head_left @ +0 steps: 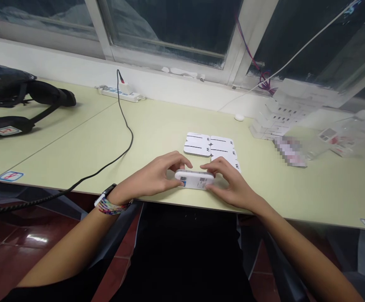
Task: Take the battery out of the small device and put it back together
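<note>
Near the table's front edge, a slim white bar-shaped device [195,179] with rounded ends stands on the tabletop. Printed codes and a small blue patch show on the side facing me. My left hand [163,174] grips its left end, the thumb on the near face and the fingers curled over the top. At the right end my right hand [228,180] holds it the same way between thumb and fingers. Just beyond lie several flat white pieces [198,143] with rounded corners, each marked with a black line and a "W". My right hand partly covers the nearest one.
Stacked white boxes [278,115] stand at the back right beside clear plastic packaging [342,132]. A black cable [131,136] runs from a power strip [122,94] across the left side. A black strapped headset [25,105] lies far left. Windows line the back.
</note>
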Available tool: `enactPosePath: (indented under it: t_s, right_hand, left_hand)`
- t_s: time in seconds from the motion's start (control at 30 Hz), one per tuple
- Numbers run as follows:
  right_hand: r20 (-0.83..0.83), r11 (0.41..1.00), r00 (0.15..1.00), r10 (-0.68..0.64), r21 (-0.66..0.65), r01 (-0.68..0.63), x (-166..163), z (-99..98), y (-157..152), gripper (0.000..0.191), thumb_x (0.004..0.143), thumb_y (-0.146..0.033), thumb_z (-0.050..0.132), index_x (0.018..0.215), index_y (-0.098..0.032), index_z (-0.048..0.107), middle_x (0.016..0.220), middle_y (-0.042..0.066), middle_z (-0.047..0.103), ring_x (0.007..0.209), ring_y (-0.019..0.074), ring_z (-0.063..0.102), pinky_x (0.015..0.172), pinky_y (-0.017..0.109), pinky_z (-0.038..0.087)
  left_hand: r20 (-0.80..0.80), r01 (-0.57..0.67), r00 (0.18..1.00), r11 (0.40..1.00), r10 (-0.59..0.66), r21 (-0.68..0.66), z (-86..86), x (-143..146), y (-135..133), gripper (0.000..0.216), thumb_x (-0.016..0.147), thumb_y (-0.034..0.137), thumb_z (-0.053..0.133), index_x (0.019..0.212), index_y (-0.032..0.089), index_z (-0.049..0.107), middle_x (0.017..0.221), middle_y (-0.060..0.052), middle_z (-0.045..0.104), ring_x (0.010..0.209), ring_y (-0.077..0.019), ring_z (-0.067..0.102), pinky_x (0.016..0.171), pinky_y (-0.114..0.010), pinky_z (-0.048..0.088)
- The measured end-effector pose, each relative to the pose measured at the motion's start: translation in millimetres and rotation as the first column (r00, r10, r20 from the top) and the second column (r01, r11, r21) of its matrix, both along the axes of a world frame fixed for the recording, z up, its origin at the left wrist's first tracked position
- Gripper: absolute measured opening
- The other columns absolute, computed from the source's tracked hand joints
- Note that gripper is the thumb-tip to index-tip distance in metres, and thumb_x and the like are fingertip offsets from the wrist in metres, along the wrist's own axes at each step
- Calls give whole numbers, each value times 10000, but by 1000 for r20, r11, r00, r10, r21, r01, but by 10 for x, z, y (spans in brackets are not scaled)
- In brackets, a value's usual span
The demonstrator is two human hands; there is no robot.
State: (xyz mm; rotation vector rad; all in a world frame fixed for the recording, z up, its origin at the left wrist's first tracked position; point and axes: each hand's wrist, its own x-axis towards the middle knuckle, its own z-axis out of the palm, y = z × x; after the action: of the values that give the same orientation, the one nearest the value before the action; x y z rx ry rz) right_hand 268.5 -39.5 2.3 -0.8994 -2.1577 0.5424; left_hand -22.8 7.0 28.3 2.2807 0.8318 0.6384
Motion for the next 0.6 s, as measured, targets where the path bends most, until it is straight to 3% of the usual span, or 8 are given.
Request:
enactPosePath:
  t_s: [0.17, 0.47, 0.6]
  right_hand:
    - [-23, 998, 1000, -4, 62, 5, 35, -44, -8, 184, 1047, -247, 692, 1225, -289, 717, 1028, 42, 687, 908, 215, 666, 801, 397, 582]
    - [4, 995, 1000, 19, 95, -19, 65, -67, -41, 104, 1065, -236, 670, 1161, -247, 708, 1025, 57, 699, 945, 223, 664, 789, 388, 562]
    - [-4, 995, 1000, 19, 95, -18, 45, -45, -29, 54, 1062, -238, 665, 1104, -240, 699, 964, 44, 682, 891, 211, 643, 756, 368, 537]
  left_hand:
    - [53, 19, 998, 999, -17, -44, 18, -18, 6, 127, 940, 281, 796, 1058, 259, 754, 1106, -14, 731, 1023, -204, 694, 929, -343, 553]
    - [62, 67, 996, 998, -66, -11, 65, -80, 17, 107, 972, 349, 808, 964, 243, 795, 984, -16, 768, 920, -197, 713, 812, -319, 524]
    - [30, 47, 998, 998, -46, -38, 60, -88, 33, 136, 963, 381, 812, 991, 250, 791, 1019, -17, 767, 966, -207, 710, 871, -329, 527]
